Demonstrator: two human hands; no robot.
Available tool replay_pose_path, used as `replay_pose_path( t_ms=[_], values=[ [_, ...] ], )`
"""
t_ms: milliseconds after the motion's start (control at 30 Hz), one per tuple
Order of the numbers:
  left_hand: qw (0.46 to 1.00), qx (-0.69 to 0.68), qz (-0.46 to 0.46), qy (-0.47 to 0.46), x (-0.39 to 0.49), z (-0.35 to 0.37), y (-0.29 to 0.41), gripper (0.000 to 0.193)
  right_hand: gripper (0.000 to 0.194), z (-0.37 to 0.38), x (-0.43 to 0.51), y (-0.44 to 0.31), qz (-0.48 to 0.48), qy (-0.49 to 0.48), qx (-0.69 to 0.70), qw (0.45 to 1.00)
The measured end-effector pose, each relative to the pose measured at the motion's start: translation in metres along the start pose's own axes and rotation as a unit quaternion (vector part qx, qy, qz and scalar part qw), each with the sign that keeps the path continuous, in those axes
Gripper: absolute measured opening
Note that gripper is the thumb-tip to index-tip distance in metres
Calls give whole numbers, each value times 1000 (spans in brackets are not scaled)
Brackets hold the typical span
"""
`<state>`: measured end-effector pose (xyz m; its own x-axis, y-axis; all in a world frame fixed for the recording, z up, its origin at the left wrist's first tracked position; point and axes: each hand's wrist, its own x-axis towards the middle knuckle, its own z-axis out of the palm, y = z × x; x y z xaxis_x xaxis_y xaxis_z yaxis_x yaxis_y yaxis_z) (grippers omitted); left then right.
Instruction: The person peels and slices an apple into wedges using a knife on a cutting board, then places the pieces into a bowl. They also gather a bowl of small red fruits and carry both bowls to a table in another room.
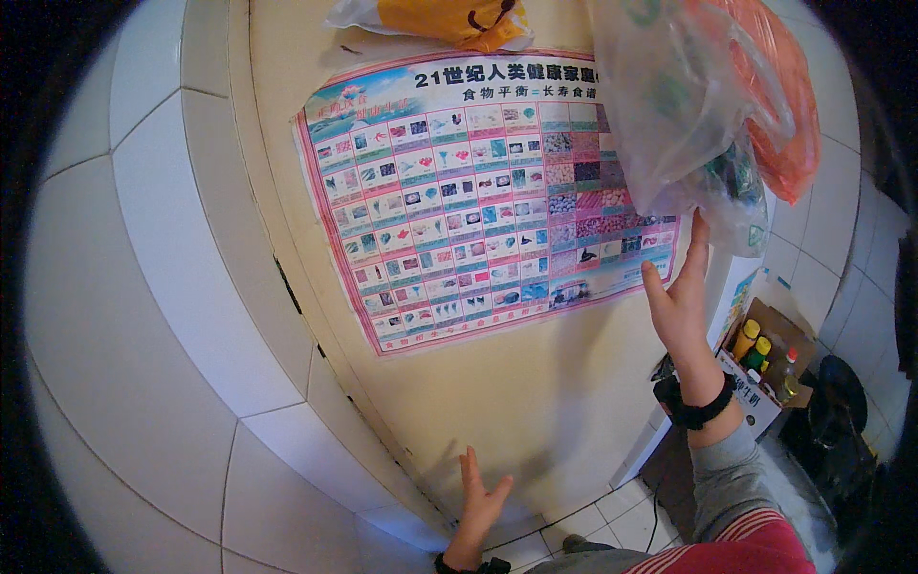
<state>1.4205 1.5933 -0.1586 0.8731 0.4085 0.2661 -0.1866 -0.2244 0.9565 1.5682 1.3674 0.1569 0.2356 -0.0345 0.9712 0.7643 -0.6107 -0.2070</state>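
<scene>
My right hand [678,298] is raised at the right, its fingertips at the lower edge of a hanging translucent plastic bag [667,107]; whether they touch it is unclear. Thumb and forefinger are spread, and no grasp shows. Low in the view, my left hand [482,502] has its fingers apart with nothing in them, in front of the cream-coloured door or panel [488,402]. A food chart poster [445,215] with rows of small pictures is stuck on that surface, its right part hidden behind the bag. Both wrists wear black bands.
An orange-red plastic bag [789,129] hangs behind the translucent one, and a yellow bag [445,21] is at the top. On the right, a cardboard box [753,412] holds several bottles, beside a black bag [825,445]. White tiled wall [165,287] runs down the left.
</scene>
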Motion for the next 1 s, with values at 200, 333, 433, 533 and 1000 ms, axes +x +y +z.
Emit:
replay_pose_path(
  t_ms=[200,333,433,533,1000],
  values=[
    [1000,28,-7,12,-5,-2,4,96,78,1,-3,2,3,1,-6,1000],
    [998,68,8,2,-10,-7,20,95,78,1,-2,1,-9,-2,2,1000],
    [998,55,-21,-2,-12,-7,30,94,76,2,-1,-1,-3,-2,18,1000],
    [998,59,-5,1,-16,-7,32,96,77,2,-1,-2,0,-5,22,1000],
    [996,67,47,36,-28,-12,21,95,78,8,-6,-2,-22,-9,29,999]
  ],
)
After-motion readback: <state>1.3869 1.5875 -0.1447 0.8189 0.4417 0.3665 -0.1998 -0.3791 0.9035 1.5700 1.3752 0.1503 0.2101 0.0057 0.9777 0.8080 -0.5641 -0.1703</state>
